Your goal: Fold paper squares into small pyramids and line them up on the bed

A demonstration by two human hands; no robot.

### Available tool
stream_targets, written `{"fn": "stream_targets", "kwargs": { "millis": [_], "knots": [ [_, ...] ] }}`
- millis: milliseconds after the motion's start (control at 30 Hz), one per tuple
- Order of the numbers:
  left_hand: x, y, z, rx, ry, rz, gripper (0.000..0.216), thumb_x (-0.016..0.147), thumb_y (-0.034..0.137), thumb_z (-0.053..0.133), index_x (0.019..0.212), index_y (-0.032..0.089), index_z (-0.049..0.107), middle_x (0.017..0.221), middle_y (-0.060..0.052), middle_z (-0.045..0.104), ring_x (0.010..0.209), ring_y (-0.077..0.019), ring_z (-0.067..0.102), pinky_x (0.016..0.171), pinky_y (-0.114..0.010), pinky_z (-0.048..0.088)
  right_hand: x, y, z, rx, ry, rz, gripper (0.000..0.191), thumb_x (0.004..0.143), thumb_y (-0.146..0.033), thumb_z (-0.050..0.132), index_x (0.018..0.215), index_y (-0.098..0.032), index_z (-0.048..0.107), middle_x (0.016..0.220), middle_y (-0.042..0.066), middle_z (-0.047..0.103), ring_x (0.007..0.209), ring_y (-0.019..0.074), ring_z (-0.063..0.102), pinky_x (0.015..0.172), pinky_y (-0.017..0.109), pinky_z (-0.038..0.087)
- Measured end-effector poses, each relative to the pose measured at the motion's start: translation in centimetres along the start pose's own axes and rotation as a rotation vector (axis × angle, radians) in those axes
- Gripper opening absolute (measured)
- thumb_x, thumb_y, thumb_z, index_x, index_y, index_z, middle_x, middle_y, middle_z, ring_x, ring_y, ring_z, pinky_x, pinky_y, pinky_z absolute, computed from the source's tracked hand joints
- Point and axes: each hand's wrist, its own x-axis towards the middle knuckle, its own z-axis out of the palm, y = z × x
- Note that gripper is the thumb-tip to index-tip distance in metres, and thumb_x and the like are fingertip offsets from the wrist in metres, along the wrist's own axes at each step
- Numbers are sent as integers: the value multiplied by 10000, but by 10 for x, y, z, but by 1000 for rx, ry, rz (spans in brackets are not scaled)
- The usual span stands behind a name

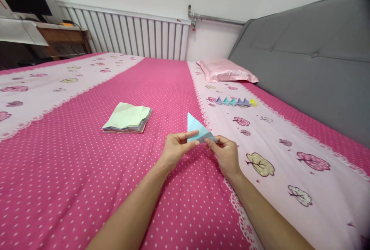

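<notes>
Both hands hold a light blue paper triangle [195,127] just above the pink dotted bedspread [86,165]. My left hand [175,149] pinches its lower left edge between thumb and fingers. My right hand [225,153] pinches the lower right corner, where the paper looks folded over. One point of the triangle sticks up. A stack of square coloured papers [127,118], pale green on top, lies to the left of my hands.
A row of several small folded paper shapes [235,102], purple, teal, blue and yellow, sits on the pale strip of the bedspread. A pink satin pillow [227,70] lies by the grey padded headboard [303,57]. A white radiator [130,34] lines the far wall.
</notes>
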Motion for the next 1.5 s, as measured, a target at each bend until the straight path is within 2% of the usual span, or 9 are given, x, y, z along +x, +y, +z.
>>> {"fn": "stream_targets", "kwargs": {
  "millis": [167, 267, 467, 533, 633, 733, 867, 1000, 1500],
  "knots": [
    [-1, 0, 1, 64, 24, 48, 337, 589, 247, 745, 910, 151, 707, 623, -25, 670, 522, -78, 513, 535, -210, 402, -1, 1, 2, 75, 49, 21, 244, 606, -328, 741, 638, -158, 569, 541, -47, 566, 483, 87, 492, 483, 208, 378],
    [0, 1, 3, -4, 3, 62, 468, 588, 247, 745, 1037, 148, 655, 674, -32, 678, 542, -82, 534, 554, -211, 422, -1, 0, 3, 151, 87, 27, 306, 584, -301, 761, 658, -182, 488, 515, -77, 539, 460, 88, 515, 457, 192, 373],
    [2, -1, 2, 36, 4, 84, 942, 607, 235, 732, 1389, 202, 208, 531, 44, 624, 458, -78, 522, 483, -179, 387, 0, -5, 4, 216, 169, 5, 383, 597, -284, 751, 825, -213, 451, 578, -61, 625, 506, 120, 604, 509, 210, 442],
    [3, -2, 1, 90, 3, 40, 839, 594, 235, 737, 1336, 166, 352, 533, 25, 631, 454, -82, 524, 476, -182, 388, 1, -6, 3, 204, 211, -17, 380, 612, -287, 740, 869, -211, 471, 579, -55, 629, 511, 121, 607, 521, 218, 452],
    [3, -4, 2, 111, -56, -52, 401, 573, 238, 743, 939, 90, 671, 610, -42, 666, 488, -84, 540, 507, -195, 417, 2, -6, 2, 214, 228, -38, 377, 621, -276, 734, 919, -206, 515, 552, -67, 605, 509, 110, 593, 531, 218, 454],
    [1, -2, 4, 81, -70, -65, 191, 579, 246, 740, 681, 92, 692, 629, -52, 670, 513, -81, 543, 536, -199, 430, 1, -3, 3, 231, 119, -22, 339, 602, -259, 746, 894, -187, 588, 585, -46, 620, 560, 116, 598, 568, 237, 469],
    [-1, -1, 4, 53, -102, -49, 178, 588, 271, 738, 666, 115, 700, 636, -53, 677, 542, -102, 565, 573, -224, 452, -2, 0, 6, 137, -45, 9, 190, 599, -286, 742, 709, -153, 662, 673, 29, 684, 621, 162, 621, 617, 300, 495],
    [0, -2, 2, 43, -131, -48, 192, 585, 272, 738, 686, 111, 708, 666, -73, 688, 566, -122, 588, 607, -246, 461, -4, -1, 7, 64, -76, -18, 152, 637, -302, 716, 697, -165, 692, 689, 32, 703, 641, 176, 631, 654, 322, 503],
    [3, 0, -3, 119, -39, -101, 171, 566, 244, 751, 566, 89, 677, 522, -48, 621, 454, -78, 491, 488, -208, 368, 0, -6, -2, 57, 142, -190, 143, 672, -293, 691, 627, -168, 639, 545, -24, 593, 516, 114, 521, 530, 244, 415]
  ]
}}
